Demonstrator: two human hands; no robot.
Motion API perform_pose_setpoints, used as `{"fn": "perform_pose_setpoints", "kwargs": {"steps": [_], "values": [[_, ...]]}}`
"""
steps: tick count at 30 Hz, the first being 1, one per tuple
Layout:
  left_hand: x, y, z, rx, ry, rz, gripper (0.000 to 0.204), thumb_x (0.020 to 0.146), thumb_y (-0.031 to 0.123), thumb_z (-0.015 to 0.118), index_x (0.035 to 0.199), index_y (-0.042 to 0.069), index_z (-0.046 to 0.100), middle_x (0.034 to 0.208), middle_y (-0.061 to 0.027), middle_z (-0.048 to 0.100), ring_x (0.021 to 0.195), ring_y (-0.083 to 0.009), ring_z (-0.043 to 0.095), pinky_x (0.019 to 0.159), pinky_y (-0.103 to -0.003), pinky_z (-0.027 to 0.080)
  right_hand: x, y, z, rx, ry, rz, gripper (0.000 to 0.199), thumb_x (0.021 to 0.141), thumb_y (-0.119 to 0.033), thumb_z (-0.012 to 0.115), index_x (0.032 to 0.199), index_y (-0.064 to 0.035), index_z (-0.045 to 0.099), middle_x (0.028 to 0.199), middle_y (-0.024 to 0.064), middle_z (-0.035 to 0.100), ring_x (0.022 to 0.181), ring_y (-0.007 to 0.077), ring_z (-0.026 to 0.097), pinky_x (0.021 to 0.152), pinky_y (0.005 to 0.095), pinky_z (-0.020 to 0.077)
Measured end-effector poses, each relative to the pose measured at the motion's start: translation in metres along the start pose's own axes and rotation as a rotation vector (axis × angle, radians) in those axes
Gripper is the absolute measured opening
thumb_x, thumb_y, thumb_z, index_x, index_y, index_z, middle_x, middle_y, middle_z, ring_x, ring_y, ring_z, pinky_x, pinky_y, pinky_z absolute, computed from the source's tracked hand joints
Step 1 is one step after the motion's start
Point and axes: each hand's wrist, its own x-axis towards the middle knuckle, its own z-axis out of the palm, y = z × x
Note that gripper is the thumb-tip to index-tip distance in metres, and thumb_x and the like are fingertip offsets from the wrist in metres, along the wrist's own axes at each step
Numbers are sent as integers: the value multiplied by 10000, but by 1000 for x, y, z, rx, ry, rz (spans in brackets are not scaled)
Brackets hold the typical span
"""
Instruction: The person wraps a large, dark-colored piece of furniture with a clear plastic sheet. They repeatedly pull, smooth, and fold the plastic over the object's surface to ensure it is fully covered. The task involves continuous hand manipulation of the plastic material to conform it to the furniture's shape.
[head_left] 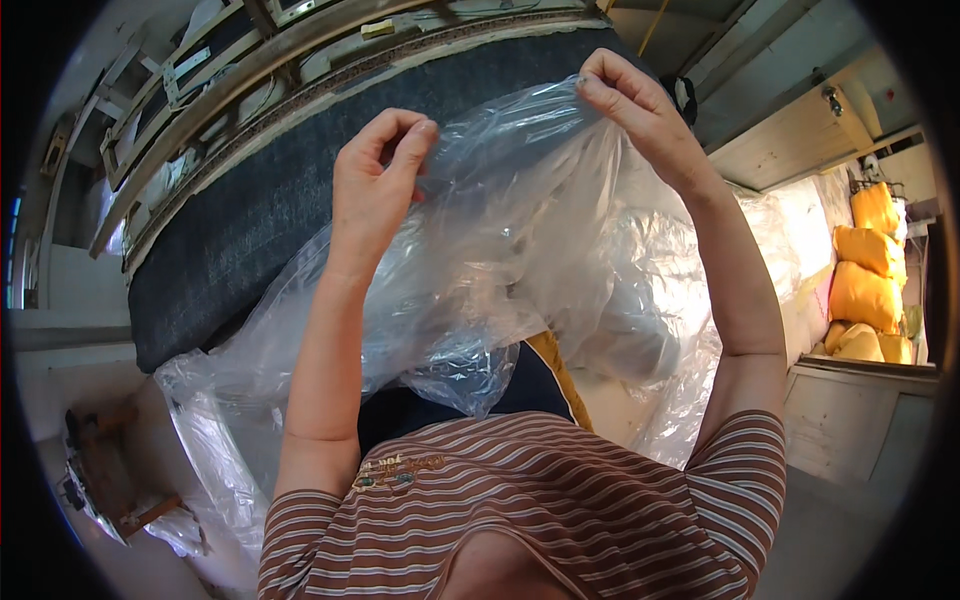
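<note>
Pinches the clear plastic sheet (545,205) along its upper edge with both hands, thumbs pressed to fingers: right hand (648,118) near the desk's (240,240) right end, left hand (368,195) over its middle. Draws that edge between the two, running roughly along the desk's length. Leaves the rest hanging loosely on the desk's near side, wrinkled, trailing toward its left end. Has a wooden rail (200,115) beyond the desk, yellow bundles (866,298) well to its right.
</note>
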Motion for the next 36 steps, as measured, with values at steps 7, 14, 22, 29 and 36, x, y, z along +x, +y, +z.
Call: {"fn": "perform_pose_setpoints", "kwargs": {"steps": [7, 14, 22, 29, 36], "values": [[-34, -15, -19, 452, 123, 460, 90, 892, 144, 620, 905, 61, 653, 874, 14, 589, 705, -43, 531, 517, -185, 419, 0, 1, 18, 111, -62, -14, 186, 937, -266, 536, 858, -111, 471, 785, -75, 382, 757, 29, 359, 715, 184, 298], [-46, 11, -11, -290, 91, -42, 76, 912, 122, 580, 889, 51, 593, 814, 12, 565, 731, -63, 552, 529, -204, 456, -7, -10, 19, 48, -67, 13, 215, 873, -289, 626, 859, -119, 495, 743, -69, 395, 692, 24, 377, 627, 181, 305], [-56, 9, -29, -109, 103, 134, 90, 903, 128, 591, 945, 48, 595, 800, 18, 529, 686, -53, 483, 565, -193, 391, 2, -19, 31, -54, -102, -73, 167, 885, -222, 606, 847, -105, 493, 737, -60, 368, 690, 40, 360, 627, 188, 306], [-69, -17, -38, 219, 231, 302, 69, 825, 104, 661, 850, 41, 651, 805, -18, 513, 688, -102, 481, 602, -240, 397, -13, -18, 37, -71, -32, -19, 119, 909, -73, 537, 864, -76, 428, 820, -47, 334, 749, 53, 323, 685, 169, 274], [-92, -13, -21, 43, 326, 452, 83, 797, 85, 672, 815, 29, 613, 809, -51, 491, 701, -173, 523, 614, -292, 430, -15, -11, 26, -165, -106, 57, 113, 935, -65, 526, 887, -92, 427, 829, -54, 334, 753, 35, 319, 694, 150, 267]]}}
